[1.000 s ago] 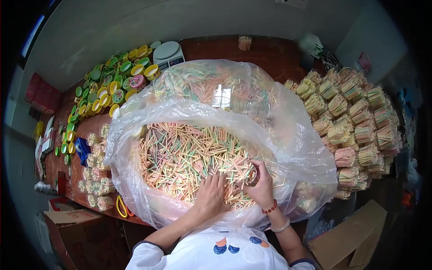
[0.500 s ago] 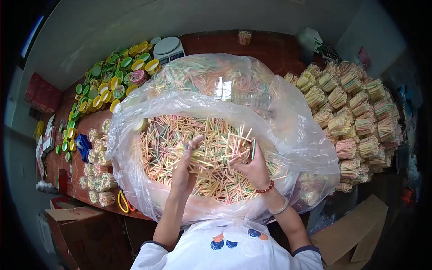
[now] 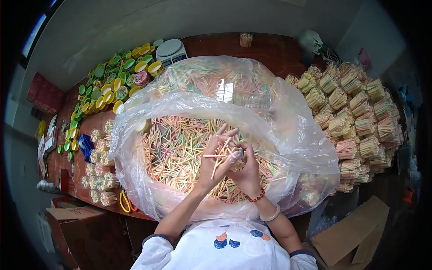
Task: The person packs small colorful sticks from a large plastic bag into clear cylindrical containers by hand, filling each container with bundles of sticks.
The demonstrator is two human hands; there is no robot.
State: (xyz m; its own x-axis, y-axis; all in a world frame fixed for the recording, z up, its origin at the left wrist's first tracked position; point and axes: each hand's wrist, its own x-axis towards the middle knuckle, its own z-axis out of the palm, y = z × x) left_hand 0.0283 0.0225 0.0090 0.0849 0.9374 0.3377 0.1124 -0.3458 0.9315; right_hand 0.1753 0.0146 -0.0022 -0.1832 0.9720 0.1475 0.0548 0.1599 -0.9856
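A large clear plastic bag [image 3: 306,150] lies open before me, full of short pastel sticks [image 3: 175,148] in pink, yellow and green. Over its opening my two hands meet. My left hand [image 3: 211,164] is curled around a few loose sticks [image 3: 220,155], its fingers pointing up and its thumb reaching toward the right hand. My right hand [image 3: 247,175], with a red bead bracelet and a pale bangle at the wrist, is wrapped round a small clear container [image 3: 237,165]. The fingers partly hide this container and whatever sticks are in it.
Many stick bundles [image 3: 346,121] are stacked at the right, with more bundles [image 3: 101,166] at the left. Yellow and green round lids [image 3: 108,96], a white scale [image 3: 171,50], a blue tape dispenser [image 3: 85,146] and yellow-handled scissors [image 3: 123,201] lie around the bag. Cardboard boxes [image 3: 90,234] stand below.
My left hand has moved right and up with sticks, coming against my right hand. The right hand has shifted slightly left and closed more around the container; sticks that stuck up there are now covered.
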